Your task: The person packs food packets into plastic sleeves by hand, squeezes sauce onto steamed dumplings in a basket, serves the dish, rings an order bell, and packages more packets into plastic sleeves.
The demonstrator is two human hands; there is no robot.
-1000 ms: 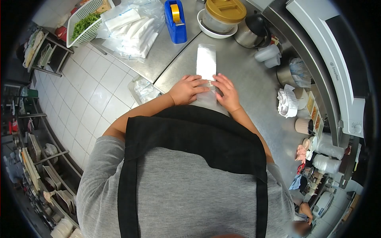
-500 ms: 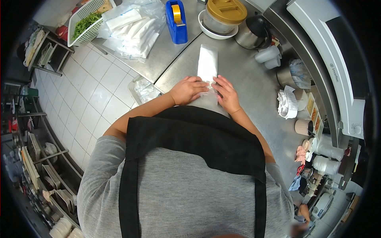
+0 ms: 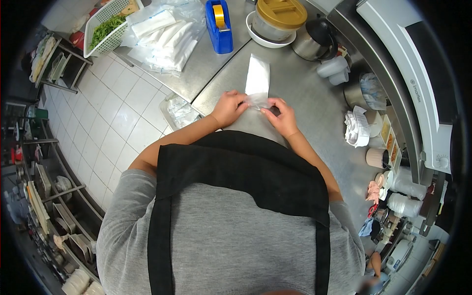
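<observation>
On the steel counter [image 3: 309,93], just ahead of the black apron [image 3: 241,167], a slim white packet [image 3: 257,73] lies flat, its long side pointing away from the person and its clear end [image 3: 256,104] nearest the body. The left hand [image 3: 228,109] pinches that end at its left corner between thumb and fingertips; the right hand [image 3: 281,118] does the same at the right corner, though exactly how much film lies under the right fingertips cannot be told. The hands stay apart, one at each side.

The step looks like folding or rolling the loose film, and it is best done with both corners moving together, so that the crease runs square across the packet. Even, light sideways tension should keep the thin film from puckering; pulling harder on one side would probably skew the fold. The far part, which no finger holds down, could swing or slide on the smooth metal, so small movements close to the surface suit it best.
</observation>
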